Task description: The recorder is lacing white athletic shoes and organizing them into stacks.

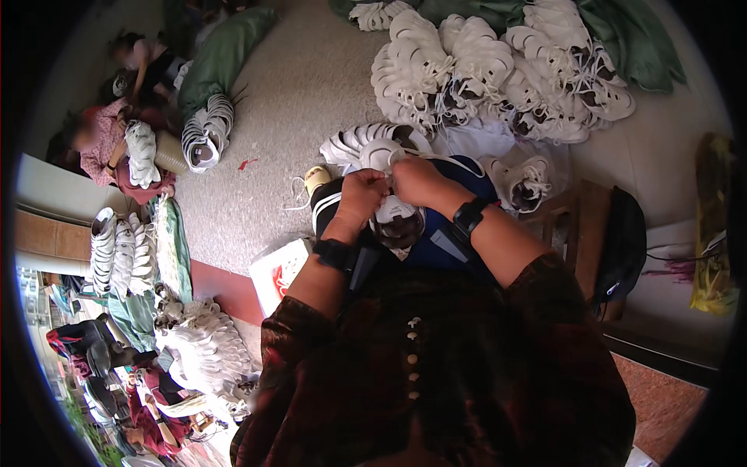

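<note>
A white shoe upper [398, 210] with a dark inside lies over my lap, its toe part away from me. At its left edge my left hand [362, 199] is closed, thumb and fingers pinched on the upper. My right hand [422, 184] is closed close beside it over the lacing area, pinching what looks like a white shoelace. A loop of white lace [467, 162] curves out to the right of that hand. The fingertips partly hide what they hold. Just beyond my hands lies a row of nested white shoe uppers [350, 145].
Large heaps of white uppers [443, 66] lie ahead on green sacks [634, 39]. A single upper [526, 184] and a wooden stool [580, 226] are at right. A white box [278, 268] stands at left. Other people [105, 144] sit at far left among more uppers [206, 350].
</note>
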A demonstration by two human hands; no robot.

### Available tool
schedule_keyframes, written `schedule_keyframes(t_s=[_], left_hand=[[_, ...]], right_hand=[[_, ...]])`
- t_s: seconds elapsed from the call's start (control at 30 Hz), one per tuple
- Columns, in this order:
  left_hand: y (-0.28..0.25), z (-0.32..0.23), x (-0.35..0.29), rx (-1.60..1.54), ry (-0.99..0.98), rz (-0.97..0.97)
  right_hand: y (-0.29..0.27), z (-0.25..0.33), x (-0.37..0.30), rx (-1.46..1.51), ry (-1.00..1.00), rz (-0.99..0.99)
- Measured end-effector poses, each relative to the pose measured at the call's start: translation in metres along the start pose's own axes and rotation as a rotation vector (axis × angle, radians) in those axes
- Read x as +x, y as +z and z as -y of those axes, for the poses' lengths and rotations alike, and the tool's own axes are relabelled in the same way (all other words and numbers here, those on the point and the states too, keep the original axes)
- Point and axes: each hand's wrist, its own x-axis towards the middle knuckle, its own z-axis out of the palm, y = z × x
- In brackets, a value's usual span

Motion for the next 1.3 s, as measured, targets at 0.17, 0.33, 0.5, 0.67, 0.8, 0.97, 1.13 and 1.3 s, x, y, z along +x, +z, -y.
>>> schedule_keyframes(t_s=[0.17,0.33,0.5,0.67,0.8,0.97,1.13,1.3], left_hand=[[0.017,0.01,0.021,0.702,0.289,-0.167],[0.026,0.011,0.015,0.685,0.308,-0.171],[0.031,0.012,0.015,0.753,0.392,-0.266],[0.038,0.003,0.026,1.076,0.29,-0.278],[0.016,-0.007,0.011,1.105,0.383,-0.106],[-0.046,-0.011,-0.052,0.139,-0.149,0.047],[-0.051,0.015,-0.047,-0.418,-0.128,-0.198],[-0.04,0.022,-0.012,-0.249,-0.052,-0.208]], right_hand=[[-0.003,-0.015,0.017,-0.073,0.041,0.226],[0.002,-0.04,0.007,0.262,-0.006,0.116],[0.014,-0.037,-0.001,0.27,-0.021,-0.031],[0.016,-0.031,-0.003,0.315,-0.001,-0.117],[0.015,-0.027,-0.005,0.287,0.107,-0.13],[0.013,-0.009,-0.012,0.216,0.04,-0.348],[0.021,0.002,0.007,0.281,-0.023,-0.137],[0.027,0.004,0.007,0.24,0.012,-0.017]])
